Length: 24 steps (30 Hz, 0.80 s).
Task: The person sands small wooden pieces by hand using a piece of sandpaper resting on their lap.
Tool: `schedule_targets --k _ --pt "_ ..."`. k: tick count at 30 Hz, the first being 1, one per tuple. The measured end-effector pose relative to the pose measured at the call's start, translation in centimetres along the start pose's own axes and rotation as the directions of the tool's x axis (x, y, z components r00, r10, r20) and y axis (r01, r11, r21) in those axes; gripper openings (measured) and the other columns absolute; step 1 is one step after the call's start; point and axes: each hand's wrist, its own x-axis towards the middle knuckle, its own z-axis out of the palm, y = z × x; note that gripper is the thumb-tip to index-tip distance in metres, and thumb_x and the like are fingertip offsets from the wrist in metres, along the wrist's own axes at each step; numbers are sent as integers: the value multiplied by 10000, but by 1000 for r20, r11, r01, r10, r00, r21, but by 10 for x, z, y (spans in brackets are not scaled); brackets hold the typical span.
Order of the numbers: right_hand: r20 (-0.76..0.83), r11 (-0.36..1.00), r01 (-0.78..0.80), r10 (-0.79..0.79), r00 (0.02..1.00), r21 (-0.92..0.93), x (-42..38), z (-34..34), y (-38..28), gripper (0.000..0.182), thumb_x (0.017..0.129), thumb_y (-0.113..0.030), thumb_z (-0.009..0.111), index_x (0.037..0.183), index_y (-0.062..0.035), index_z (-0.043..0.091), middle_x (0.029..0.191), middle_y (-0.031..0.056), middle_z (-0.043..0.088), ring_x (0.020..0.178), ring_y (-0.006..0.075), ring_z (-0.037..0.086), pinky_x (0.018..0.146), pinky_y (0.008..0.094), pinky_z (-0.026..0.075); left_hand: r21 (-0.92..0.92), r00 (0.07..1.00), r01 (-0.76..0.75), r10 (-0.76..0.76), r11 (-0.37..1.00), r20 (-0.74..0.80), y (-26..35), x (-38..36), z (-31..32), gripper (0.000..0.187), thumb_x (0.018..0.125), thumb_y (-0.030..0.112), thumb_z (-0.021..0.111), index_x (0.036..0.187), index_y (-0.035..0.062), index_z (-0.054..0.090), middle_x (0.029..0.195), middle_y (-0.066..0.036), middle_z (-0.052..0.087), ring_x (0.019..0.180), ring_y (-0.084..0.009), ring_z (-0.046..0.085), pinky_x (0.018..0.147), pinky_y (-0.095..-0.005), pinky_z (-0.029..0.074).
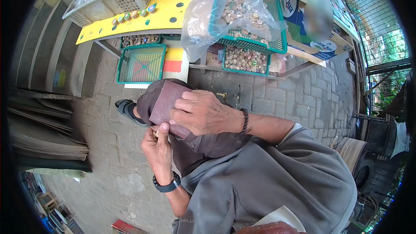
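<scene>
A reddish-brown sheet (167, 99), which looks like sandpaper, lies over my raised knee. My right hand (197, 112) is on top of it with curled fingers pressed down; whatever is under the fingertips is hidden. Low at the sheet's near left edge, my left hand (157, 149) is closed, thumb up and close to the right fingers. A small pale piece (156, 134) shows between its thumb and fingers, too little visible to name.
Ahead stands a yellow table (173, 6) with several small round pieces (127, 17). A green basket (279, 21) of wooden discs sits under clear plastic (201, 21). Below are another green basket (141, 65) and a disc-filled one (246, 60). Stacked boards (47, 134) are at left.
</scene>
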Motion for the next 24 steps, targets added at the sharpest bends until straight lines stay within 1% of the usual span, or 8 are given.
schedule_targets --k 7,8,10,13,17,20,22,24 --pt "94 999 54 -53 994 -6 2 -9 0 148 797 -185 650 815 -97 533 770 31 477 721 217 509 624 346 444 -105 967 194 -173 975 185 15 1 -12 269 911 269 774 813 88 602 607 83 472 462 -7 321 393 -201 213" --pt "93 999 53 -52 994 -6 3 -8 3 148 797 -185 650 815 -97 533 770 31 477 721 217 509 624 346 444 -188 958 235 -194 953 213 22 -3 -10 238 907 233 775 809 97 606 606 86 481 456 -2 323 391 -199 207" --pt "45 995 -39 35 998 88 5 -5 8 161 827 -171 668 810 -92 528 764 50 491 718 245 532 611 374 450 -267 945 281 -218 922 244 25 -9 -3 213 903 198 775 805 106 611 605 89 490 450 3 325 388 -197 200" --pt "-33 993 -66 69 997 98 5 -3 11 168 858 -169 666 809 -85 530 763 68 501 720 271 548 605 394 455 -327 978 179 -130 928 164 18 -9 8 239 906 143 763 741 98 596 580 92 449 452 -6 320 388 -205 224" --pt "-74 986 -112 121 990 125 5 0 19 161 853 -170 668 813 -86 537 772 68 510 730 274 554 616 398 463 -427 993 99 -62 899 101 -1 -12 15 131 914 127 744 829 68 663 598 72 486 448 -7 340 381 -204 254" --pt "-82 995 -77 82 993 70 4 -4 10 139 855 -169 681 882 -59 601 811 60 554 739 253 563 612 393 454 -466 996 64 -30 882 81 0 -16 24 98 922 126 731 876 51 687 621 58 522 449 -10 363 377 -202 266" --pt "18 998 60 -60 998 1 -1 -8 -7 124 849 -173 673 875 -76 600 776 40 515 705 233 528 585 374 421 -476 998 44 -22 878 51 -2 -16 24 96 926 127 725 886 47 690 634 51 540 450 -12 375 374 -202 269" --pt "14 995 95 -95 995 28 -3 -4 -5 120 836 -173 674 869 -85 599 767 34 501 693 227 515 575 366 408 -504 999 22 3 863 49 -12 -16 22 94 933 123 714 890 43 689 650 41 564 450 -16 388 372 -202 275"
